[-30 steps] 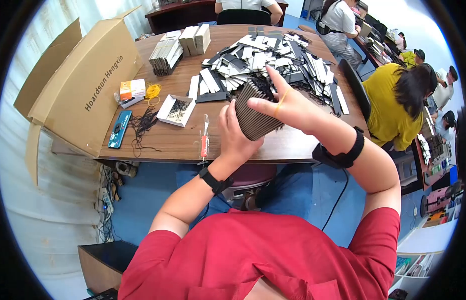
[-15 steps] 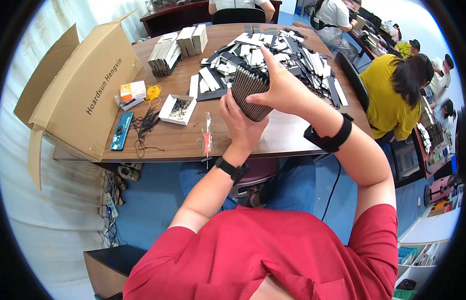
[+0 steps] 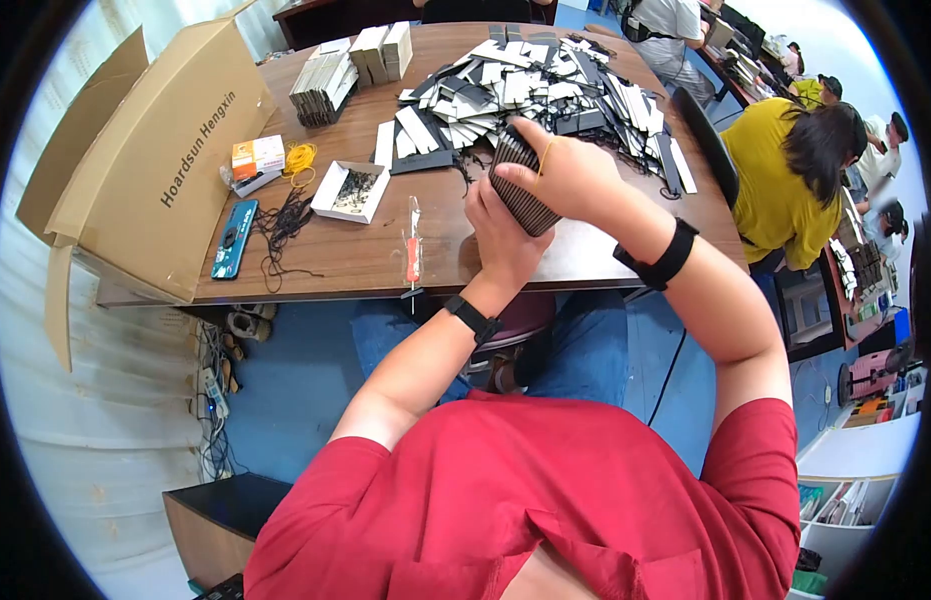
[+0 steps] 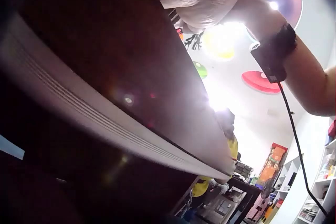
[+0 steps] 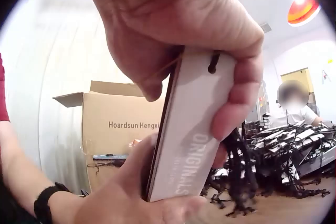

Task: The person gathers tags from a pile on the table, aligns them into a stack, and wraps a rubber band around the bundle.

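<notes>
Head view, centre, just above mid-frame: stack of tags held off the tabletop, tilted, its ribbed dark edges toward the camera.

Right hand on top: fingers clenched over the upper end of the stack, thumb on the near side. Left hand below: cups the lower end, fingers wrapped up the stack's left side. A thin yellow rubber band lies across the right hand.

Right wrist view: the stack's outer face is white, printed "ORIGINALS", with a punched hole near the top. Black strings hang at its right side. Right fingers grasp the top edge; the left palm supports the bottom.

Left wrist view: mostly the tabletop's edge seen from below; the grip is not legible there.

Surroundings, head view:
- Loose pile of tags, upper centre of the tabletop.
- Bundled stacks, to the upper left of that pile.
- Small white box left of the hands.
- Packeted red-handled tool, just left of the left hand.
- Blue phone and cardboard box, far left.
</notes>
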Motion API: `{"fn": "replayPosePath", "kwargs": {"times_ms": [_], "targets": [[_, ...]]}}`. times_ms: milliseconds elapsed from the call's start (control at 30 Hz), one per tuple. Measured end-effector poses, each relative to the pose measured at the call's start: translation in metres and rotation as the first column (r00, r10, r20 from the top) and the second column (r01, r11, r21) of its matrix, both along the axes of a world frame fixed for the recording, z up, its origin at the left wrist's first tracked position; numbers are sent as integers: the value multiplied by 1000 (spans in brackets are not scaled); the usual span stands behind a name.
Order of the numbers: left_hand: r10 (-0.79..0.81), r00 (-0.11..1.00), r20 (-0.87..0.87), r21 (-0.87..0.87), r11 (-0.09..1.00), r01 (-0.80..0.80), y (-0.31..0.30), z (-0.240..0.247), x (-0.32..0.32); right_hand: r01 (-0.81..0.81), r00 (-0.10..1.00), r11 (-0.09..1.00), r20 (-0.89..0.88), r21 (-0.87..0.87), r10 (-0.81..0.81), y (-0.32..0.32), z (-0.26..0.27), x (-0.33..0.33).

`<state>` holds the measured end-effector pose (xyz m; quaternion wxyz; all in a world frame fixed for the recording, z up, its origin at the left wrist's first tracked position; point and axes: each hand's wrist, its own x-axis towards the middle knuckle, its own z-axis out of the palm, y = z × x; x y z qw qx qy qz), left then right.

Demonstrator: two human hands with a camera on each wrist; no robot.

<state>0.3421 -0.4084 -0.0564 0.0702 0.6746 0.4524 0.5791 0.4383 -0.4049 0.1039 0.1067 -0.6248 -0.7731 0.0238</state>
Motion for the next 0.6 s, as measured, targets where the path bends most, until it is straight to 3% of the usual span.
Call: {"fn": "replayPosePath", "kwargs": {"times_ms": [100, 233, 400, 500, 600], "targets": [[9, 1000, -16, -29, 1000, -9, 4, 0, 1, -88, 996, 990, 7, 110, 88, -1, -9, 5], [0, 998, -55, -29, 1000, -2, 4, -4, 3, -119, 992, 985, -37, 124, 124, 3, -16, 10], [24, 995, -94, -12, 1000, -25, 8, -14, 7, -111, 991, 990, 82, 91, 104, 4, -13, -3], [-25, 982, -186, -205, 979, -14, 9, -14, 7, -82, 988, 996, 133, 36, 77, 10, -18, -7], [-47, 994, -103, -87, 996, 38, 11, -10, 6, -56, 985, 998, 166, 3, 55, 15, -19, -12]]}}
